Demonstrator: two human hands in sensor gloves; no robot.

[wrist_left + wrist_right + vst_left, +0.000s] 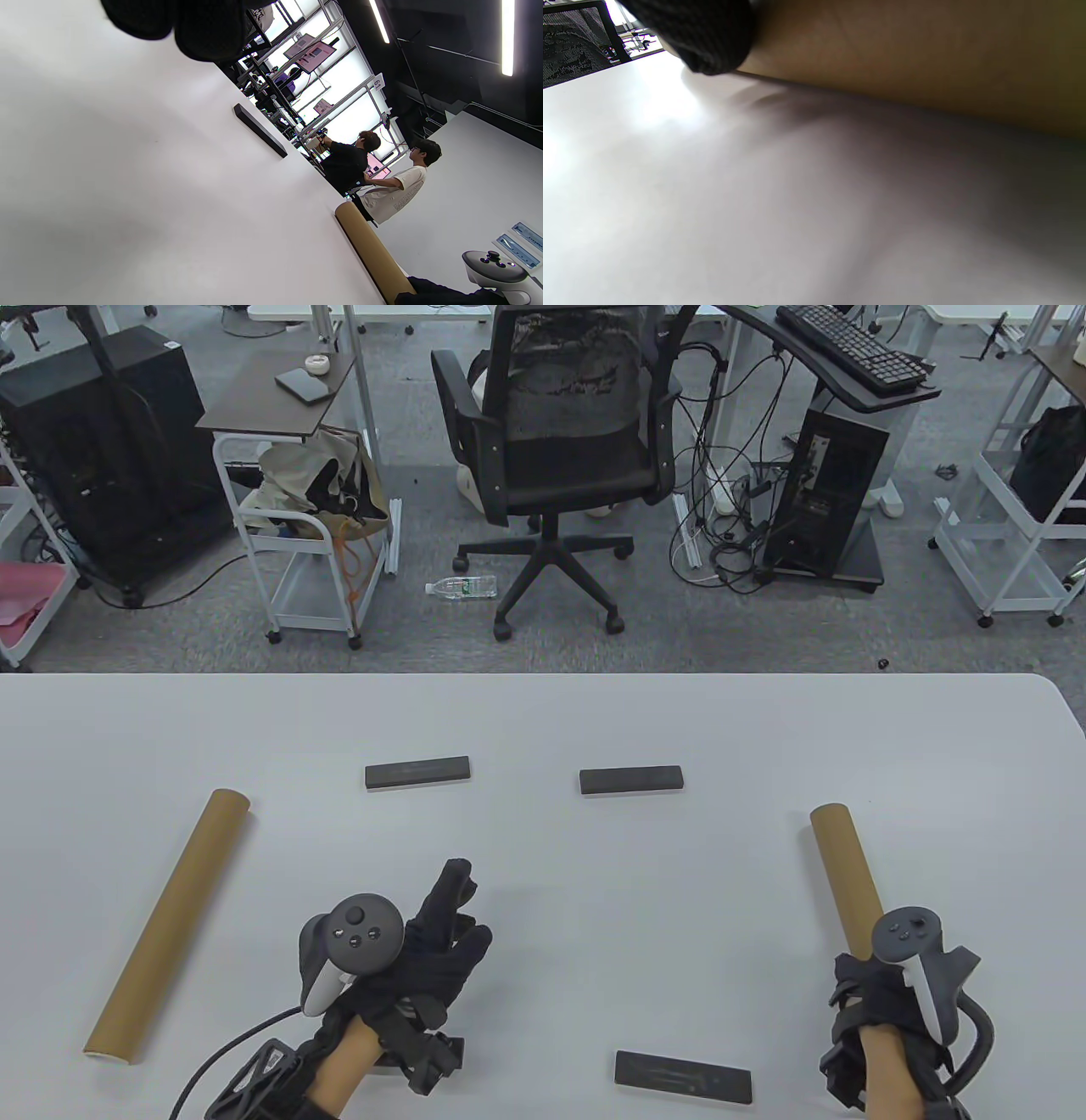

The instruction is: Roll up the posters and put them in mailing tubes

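Smooth white table (543, 848), right hand (891, 1010) grasping brown cardboard tube (840, 874), left hand (424, 950) released, flat dark bars (417, 773).

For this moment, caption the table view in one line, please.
Right hand grips one cardboard tube; left hand hovers open.

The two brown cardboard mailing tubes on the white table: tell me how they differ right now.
The left brown cardboard tube lies untouched, leaning with its far end to the right; the right brown cardboard tube leans the other way, its near end under the right hand. The left tube shows its full length; the right one is partly hidden. Both share colour and lie flat on the white table.
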